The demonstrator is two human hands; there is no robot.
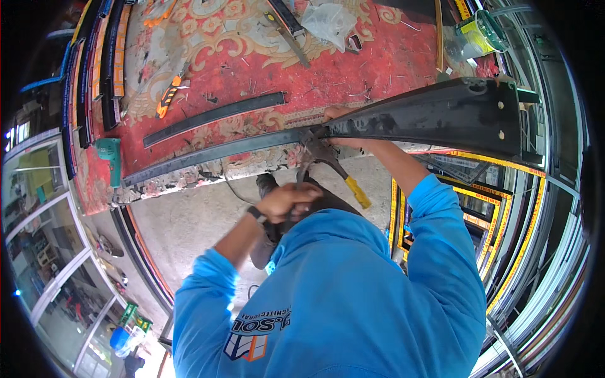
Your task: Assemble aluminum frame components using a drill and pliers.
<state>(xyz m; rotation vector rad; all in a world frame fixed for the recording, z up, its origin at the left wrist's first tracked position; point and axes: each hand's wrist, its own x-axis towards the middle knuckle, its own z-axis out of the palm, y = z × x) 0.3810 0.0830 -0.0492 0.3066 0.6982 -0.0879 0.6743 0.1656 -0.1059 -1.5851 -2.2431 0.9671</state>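
Note:
A long dark metal profile (422, 120) lies across the near edge of the workbench, its wide end raised toward the right. My right hand (346, 142) is closed around it near its middle, fingers showing at the far edge and the rest partly hidden beneath. Just left of that hand, the dark head of a long-handled plier-like tool (315, 148) sits at the profile. One of its handles ends in a yellow grip (358, 192) hanging over the bench edge. Slightly blurred, my left hand (290, 201) is closed around the other handle, close to my body.
On the red patterned bench covering (233, 79) lie a shorter dark strip (214, 118), an orange utility knife (169, 97), a clear plastic bag (329, 25) and scattered scraps. A green power tool (109, 160) rests at the left corner. Yellow-taped frames (498, 233) stand at right.

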